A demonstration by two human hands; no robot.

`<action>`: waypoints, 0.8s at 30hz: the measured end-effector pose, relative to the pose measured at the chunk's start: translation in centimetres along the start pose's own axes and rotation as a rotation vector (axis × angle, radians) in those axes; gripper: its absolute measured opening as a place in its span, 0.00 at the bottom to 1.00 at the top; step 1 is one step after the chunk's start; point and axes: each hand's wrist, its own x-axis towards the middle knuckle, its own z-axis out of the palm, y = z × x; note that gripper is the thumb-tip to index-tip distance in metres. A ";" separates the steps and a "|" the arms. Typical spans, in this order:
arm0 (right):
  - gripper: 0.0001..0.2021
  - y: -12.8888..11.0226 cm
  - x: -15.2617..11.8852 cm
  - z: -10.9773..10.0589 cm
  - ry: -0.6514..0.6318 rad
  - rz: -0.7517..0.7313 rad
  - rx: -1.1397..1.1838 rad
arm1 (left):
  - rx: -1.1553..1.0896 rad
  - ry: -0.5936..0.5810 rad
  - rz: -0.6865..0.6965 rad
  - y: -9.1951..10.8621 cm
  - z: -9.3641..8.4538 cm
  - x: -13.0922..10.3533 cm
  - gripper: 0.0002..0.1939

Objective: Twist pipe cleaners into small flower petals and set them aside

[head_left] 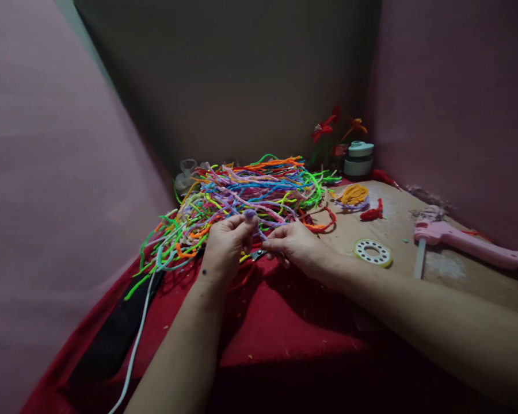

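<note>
My left hand [228, 240] pinches a small purple fuzzy piece [251, 214], which sticks up above the thumb and fingertips. Close on its right, my right hand [291, 244] has its fingers closed on the lower end of a thin purple stem [261, 233] running between the hands. Just behind both hands lies a large heap of many-coloured pipe cleaners [259, 187]. Below and between the hands, part of a pair of scissors [258, 253] shows; the rest is hidden.
On the right, a brown board [397, 221] bears a tape roll [372, 253], a pink glue gun [470, 238], a yellow coil [354, 195] and a red piece [372, 211]. Behind stand a lidded container [359, 160] and red flowers [323, 129]. A black flat object [116, 336] and white cord [140, 328] lie left.
</note>
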 end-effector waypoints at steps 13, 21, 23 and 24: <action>0.17 -1.9 -0.1 -0.8 0.187 -0.229 0.364 | 0.133 -0.269 -0.078 0.4 -0.1 -0.5 0.16; 0.06 -1.3 0.1 -1.4 0.399 -0.440 -0.108 | -0.003 -0.295 -0.264 0.7 0.4 -0.8 0.12; 0.07 -1.2 0.1 -1.2 0.401 -0.424 -0.054 | -0.091 -0.300 -0.295 0.7 0.4 -0.8 0.11; 0.07 -1.2 0.1 -1.1 0.394 -0.408 -0.018 | -0.109 -0.302 -0.303 0.7 0.4 -0.8 0.11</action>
